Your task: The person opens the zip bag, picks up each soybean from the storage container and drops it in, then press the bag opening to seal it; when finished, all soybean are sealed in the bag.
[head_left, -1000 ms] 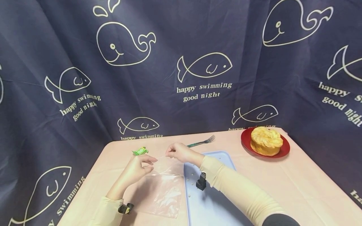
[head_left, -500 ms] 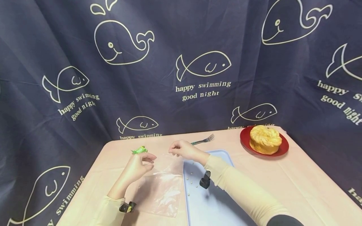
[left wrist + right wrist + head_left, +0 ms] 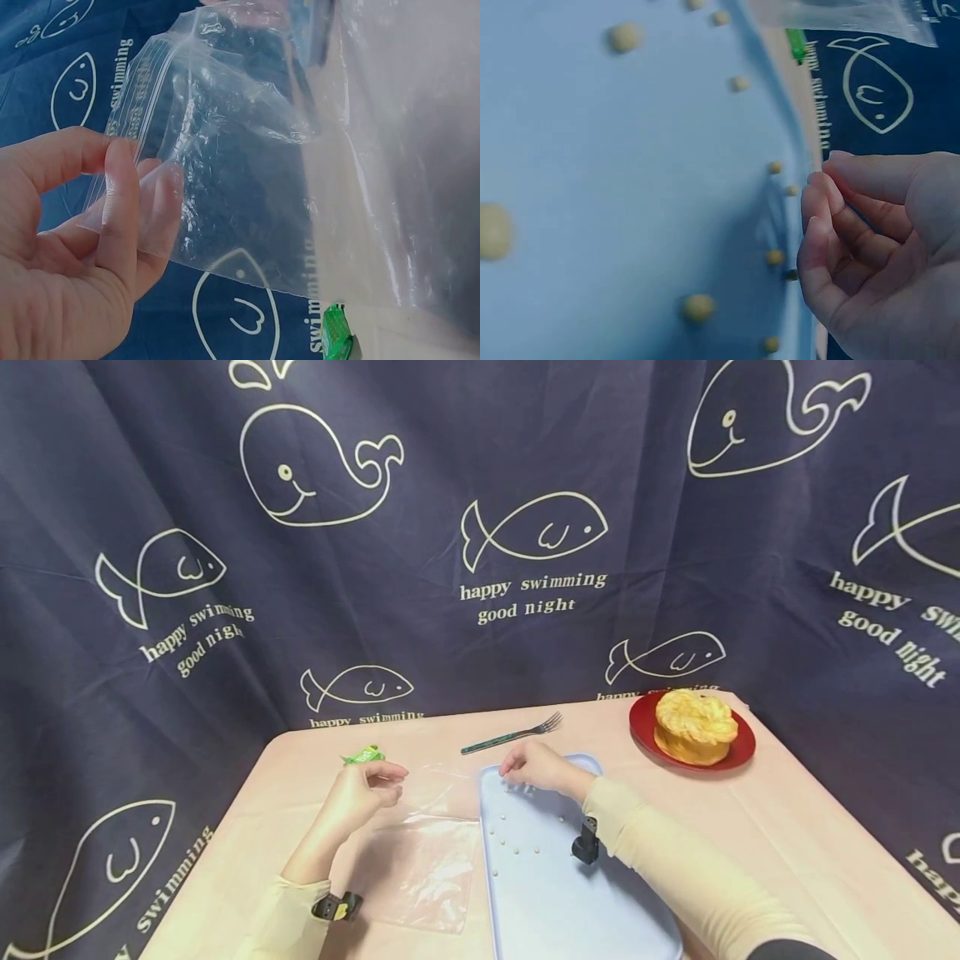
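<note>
My left hand [image 3: 360, 793] pinches the top edge of a clear zip bag [image 3: 240, 150] between thumb and fingers. In the head view the bag lies along the pale cloth, its upper part raised. No contents show inside it. My right hand [image 3: 547, 768] hovers over the far end of a light blue tray [image 3: 592, 910]. Its fingers are loosely curled, thumb near the index tip, with nothing seen between them. On the tray lie several small round beige soybeans [image 3: 698, 308], a few of them close below the fingertips.
Behind the tray a fork [image 3: 513, 734] with a dark green handle lies on the table. A green-wrapped candy [image 3: 363, 755] is beyond my left hand. At the back right a red plate [image 3: 641, 727] bears a round golden bread [image 3: 693, 728].
My right hand has let go of the bag's edge and moved right, over the tray. My left hand still holds the bag in nearly the same place. The fork's handle is uncovered.
</note>
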Tool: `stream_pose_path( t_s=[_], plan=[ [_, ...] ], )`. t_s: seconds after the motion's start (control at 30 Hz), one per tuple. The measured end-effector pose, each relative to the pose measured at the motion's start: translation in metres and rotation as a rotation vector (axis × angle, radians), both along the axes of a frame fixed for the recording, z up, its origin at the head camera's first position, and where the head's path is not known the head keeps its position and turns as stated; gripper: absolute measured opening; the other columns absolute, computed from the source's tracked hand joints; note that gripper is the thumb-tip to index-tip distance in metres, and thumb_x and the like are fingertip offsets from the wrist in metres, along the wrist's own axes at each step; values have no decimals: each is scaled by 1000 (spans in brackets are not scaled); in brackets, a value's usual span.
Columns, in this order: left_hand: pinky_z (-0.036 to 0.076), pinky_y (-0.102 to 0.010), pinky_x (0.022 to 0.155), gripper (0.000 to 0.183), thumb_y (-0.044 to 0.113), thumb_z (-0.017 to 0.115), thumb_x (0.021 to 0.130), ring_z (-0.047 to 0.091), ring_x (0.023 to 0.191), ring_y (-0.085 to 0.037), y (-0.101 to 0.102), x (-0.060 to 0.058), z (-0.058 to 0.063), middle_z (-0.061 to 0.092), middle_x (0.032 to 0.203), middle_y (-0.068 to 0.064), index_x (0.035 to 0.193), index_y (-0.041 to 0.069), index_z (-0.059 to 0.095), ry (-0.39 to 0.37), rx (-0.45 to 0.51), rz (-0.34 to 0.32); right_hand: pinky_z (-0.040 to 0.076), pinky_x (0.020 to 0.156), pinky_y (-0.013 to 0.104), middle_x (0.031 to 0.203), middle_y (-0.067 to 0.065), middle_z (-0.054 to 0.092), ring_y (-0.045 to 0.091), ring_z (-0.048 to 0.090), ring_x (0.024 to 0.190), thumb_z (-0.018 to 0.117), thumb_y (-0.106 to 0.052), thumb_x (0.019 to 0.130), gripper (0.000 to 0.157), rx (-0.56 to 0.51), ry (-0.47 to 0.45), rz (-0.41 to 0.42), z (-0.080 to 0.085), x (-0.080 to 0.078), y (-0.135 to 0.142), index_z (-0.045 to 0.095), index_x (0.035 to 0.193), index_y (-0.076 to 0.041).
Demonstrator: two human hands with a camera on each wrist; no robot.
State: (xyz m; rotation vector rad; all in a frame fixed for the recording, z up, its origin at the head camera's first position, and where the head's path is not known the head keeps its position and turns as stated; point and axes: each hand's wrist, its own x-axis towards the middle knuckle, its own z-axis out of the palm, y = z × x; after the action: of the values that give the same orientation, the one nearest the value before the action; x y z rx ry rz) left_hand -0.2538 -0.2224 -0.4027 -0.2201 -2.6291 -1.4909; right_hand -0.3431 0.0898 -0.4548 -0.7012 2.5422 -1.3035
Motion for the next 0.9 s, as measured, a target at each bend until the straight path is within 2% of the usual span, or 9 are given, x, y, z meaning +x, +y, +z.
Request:
stream_pose_path(
  t_s=[0.23, 0.63, 0.77, 0.9],
  plan=[
    [60, -26, 68, 25, -10, 69, 78, 70, 83, -20, -1, 0, 0, 74, 89, -9, 101, -3, 75, -16, 29, 8, 50, 60, 22, 76, 1, 71, 9, 60, 67, 76, 5, 80, 11, 81, 61, 15, -12, 1, -2, 76, 90, -1],
    [59, -26, 70, 25, -8, 69, 79, 71, 86, -21, -1, -1, 0, 74, 92, -9, 103, -2, 75, -23, 13, 18, 48, 58, 22, 68, -5, 67, 8, 55, 61, 79, 5, 80, 13, 138, 118, 5, -15, 1, -6, 75, 78, -7],
    [60, -27, 70, 25, -9, 69, 79, 71, 86, -23, -1, -1, -1, 74, 92, -10, 103, -4, 74, -14, 9, 13, 48, 58, 22, 69, -6, 68, 8, 56, 62, 81, -1, 82, 11, 122, 99, -8, -14, -1, -6, 76, 78, -10],
    [61, -27, 71, 25, -9, 69, 79, 71, 86, -23, -1, -1, 0, 74, 91, -10, 103, -4, 74, -14, 12, 15, 49, 61, 25, 74, -5, 71, 9, 58, 66, 81, -5, 84, 6, 34, 40, -29, -8, -3, -8, 77, 82, -9]
  ],
)
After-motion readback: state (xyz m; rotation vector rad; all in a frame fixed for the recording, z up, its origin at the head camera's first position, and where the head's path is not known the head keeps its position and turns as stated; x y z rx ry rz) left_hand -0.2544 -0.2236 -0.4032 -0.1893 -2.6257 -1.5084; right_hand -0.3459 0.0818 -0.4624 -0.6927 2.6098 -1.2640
